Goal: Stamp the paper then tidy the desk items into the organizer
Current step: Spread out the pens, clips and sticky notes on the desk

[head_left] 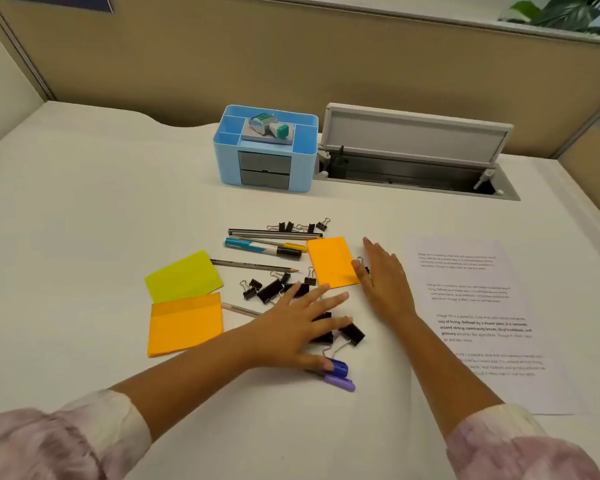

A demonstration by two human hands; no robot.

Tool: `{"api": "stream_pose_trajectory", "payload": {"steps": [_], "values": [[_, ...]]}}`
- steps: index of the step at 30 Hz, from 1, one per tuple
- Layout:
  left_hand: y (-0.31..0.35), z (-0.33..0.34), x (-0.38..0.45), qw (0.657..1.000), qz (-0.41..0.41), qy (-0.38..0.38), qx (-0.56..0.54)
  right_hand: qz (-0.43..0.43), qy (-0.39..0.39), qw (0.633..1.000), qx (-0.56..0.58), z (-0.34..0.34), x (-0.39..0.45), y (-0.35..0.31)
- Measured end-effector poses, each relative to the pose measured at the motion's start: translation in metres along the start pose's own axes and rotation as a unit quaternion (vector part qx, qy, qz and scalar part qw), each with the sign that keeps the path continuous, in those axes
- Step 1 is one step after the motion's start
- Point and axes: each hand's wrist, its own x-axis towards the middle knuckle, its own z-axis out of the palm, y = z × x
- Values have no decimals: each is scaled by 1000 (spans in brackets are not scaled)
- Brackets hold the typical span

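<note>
White desk (84,209) fills the view, backed by a tan partition (291,57), with wide bare surface on the left and between the clutter and the far edge. At the back stands a blue organizer (229,161); its top compartments hold a grey ink pad (257,135) with a green-capped stamp (278,130) lying on it, and two grey drawers (264,169) sit closed in its front. Just to its right a cable hatch (416,147) stands propped open in the desk.

Mid-desk lie pens and pencils (264,245), scattered black binder clips (269,289), a yellow-green sticky pad (184,277), an orange sticky pad (184,323) near the left forearm, and a second orange pad (333,262). The printed paper (478,317) lies to the right, its near corner close to the right sleeve.

The left hand (291,327) lies flat with fingers spread and straight over several clips, gripping nothing; a purple item (338,374) peeks from under its thumb side, its kind hard to make out. The right hand (383,275) rests on its edge, fingers straight and together, just beside the second orange pad, half covering a clip (362,266). Clips beneath the left palm are partly hidden. Both pinkish sleeves (66,441) are cut off at the bottom edge, and the text on the paper is too small to read.
</note>
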Motion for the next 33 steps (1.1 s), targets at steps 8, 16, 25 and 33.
{"api": "stream_pose_trajectory", "payload": {"steps": [8,16,25,33], "values": [[-9,9,-9,995,27,3,97,-6,21,1000,10,2,1,5],[-41,9,-29,992,-9,16,122,-9,26,1000,0,3,1,5],[-55,-2,-87,971,-110,85,194,-37,27,999,-11,4,0,10],[-63,12,-158,936,-321,136,50,-64,13,997,30,0,-4,2]]}}
